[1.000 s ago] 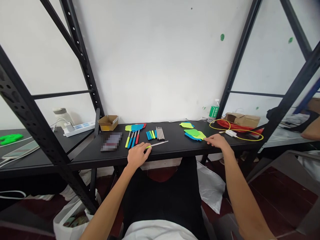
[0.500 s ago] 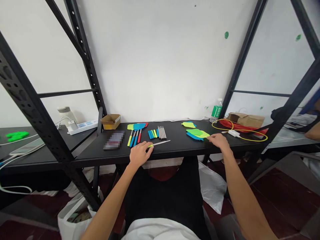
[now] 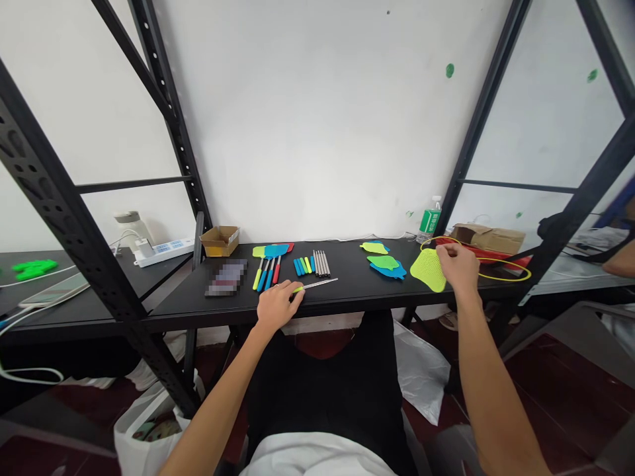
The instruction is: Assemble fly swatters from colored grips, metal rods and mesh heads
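Note:
My right hand (image 3: 456, 264) pinches a yellow-green mesh fly swatter head (image 3: 428, 270) by its edge, raised above the right side of the table. Under my left hand (image 3: 278, 303), closed at the front edge, is a thin metal rod with a yellow grip (image 3: 320, 284), its silver end pointing right. Between the hands lie a green swatter head (image 3: 384, 262) over blue swatter heads (image 3: 389, 272), with a yellow swatter head (image 3: 376, 247) behind. Several silver rods (image 3: 322, 263) and short coloured grips (image 3: 304, 266) form a row. Whole swatters (image 3: 276, 250) with coloured handles lie left of them.
At the back left of the black table (image 3: 178, 301) stands a small cardboard box (image 3: 219, 242); a blurred dark flat object (image 3: 227, 277) lies before it. A bottle (image 3: 430, 219), yellow cable (image 3: 516, 277) and brown package (image 3: 489, 237) are at right. Black posts (image 3: 173, 125) flank the table.
My right hand has moved right and up, lifting the yellow-green swatter head off the pile, which leaves the green and blue heads there. My left hand has stayed in place.

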{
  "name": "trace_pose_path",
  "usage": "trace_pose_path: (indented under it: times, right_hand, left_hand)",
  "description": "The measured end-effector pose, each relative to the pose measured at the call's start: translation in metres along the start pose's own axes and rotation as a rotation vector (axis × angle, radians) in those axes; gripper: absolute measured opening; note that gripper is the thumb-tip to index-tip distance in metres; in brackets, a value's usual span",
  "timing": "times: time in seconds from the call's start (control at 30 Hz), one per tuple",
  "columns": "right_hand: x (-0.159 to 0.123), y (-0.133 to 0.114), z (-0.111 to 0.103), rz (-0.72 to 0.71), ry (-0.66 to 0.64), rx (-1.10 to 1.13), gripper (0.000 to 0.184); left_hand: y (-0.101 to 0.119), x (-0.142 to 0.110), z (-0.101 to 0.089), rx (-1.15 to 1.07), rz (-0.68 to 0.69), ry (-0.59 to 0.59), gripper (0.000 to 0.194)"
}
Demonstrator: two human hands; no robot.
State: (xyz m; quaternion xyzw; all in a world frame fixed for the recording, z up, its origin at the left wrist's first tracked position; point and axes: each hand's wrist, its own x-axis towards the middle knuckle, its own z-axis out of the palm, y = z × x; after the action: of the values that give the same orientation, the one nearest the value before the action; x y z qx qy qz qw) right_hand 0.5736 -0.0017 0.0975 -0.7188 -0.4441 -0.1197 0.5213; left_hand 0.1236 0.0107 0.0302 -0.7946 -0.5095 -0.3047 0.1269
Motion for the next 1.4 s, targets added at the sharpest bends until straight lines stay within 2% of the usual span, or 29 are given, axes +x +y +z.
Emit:
trace_pose_path:
  times: [0.17, 0.37, 0.5, 0.63, 0.7, 0.87, 0.97, 1.1, 1.27, 1.4]
  right_hand:
    - [-0.013, -0.028, 0.014, -0.218, -0.089, 0.185, 0.036]
    - [-0.045, -0.061, 0.044, -0.325, -0.276, 0.287, 0.035]
    - [-0.058, -0.064, 0.065, -0.349, -0.430, 0.210, 0.031]
    - [-0.060, -0.059, 0.074, -0.393, -0.539, 0.050, 0.035]
    - [-0.058, -0.057, 0.073, -0.412, -0.577, 0.019, 0.035]
    - [-0.052, -0.057, 0.063, -0.486, -0.743, 0.083, 0.021]
    - [-0.049, -0.055, 0.056, -0.478, -0.794, 0.081, 0.016]
    - [-0.044, -0.053, 0.046, -0.432, -0.756, 0.085, 0.014]
    - [-0.040, -0.055, 0.036, -0.401, -0.669, 0.189, 0.024]
    - [-0.043, -0.059, 0.036, -0.373, -0.677, 0.284, 0.026]
  left_hand:
    - [0.000, 0.000, -0.001, -0.001, -0.014, -0.015, 0.037]
    - [0.000, 0.000, -0.002, -0.017, -0.007, -0.015, 0.036]
    - [0.000, 0.000, -0.002, -0.012, -0.004, -0.005, 0.036]
    - [0.001, 0.000, -0.002, -0.005, -0.016, -0.019, 0.038]
    - [0.001, 0.000, -0.002, -0.005, -0.020, -0.026, 0.038]
    - [0.000, 0.000, -0.001, -0.013, -0.011, -0.009, 0.036]
    - [0.000, 0.000, -0.001, -0.018, -0.005, -0.002, 0.035]
    - [-0.001, 0.000, -0.001, -0.021, -0.004, -0.002, 0.036]
    - [-0.001, 0.000, 0.000, -0.021, -0.002, 0.004, 0.036]
    - [-0.002, 0.000, 0.000, -0.023, 0.009, 0.010, 0.036]
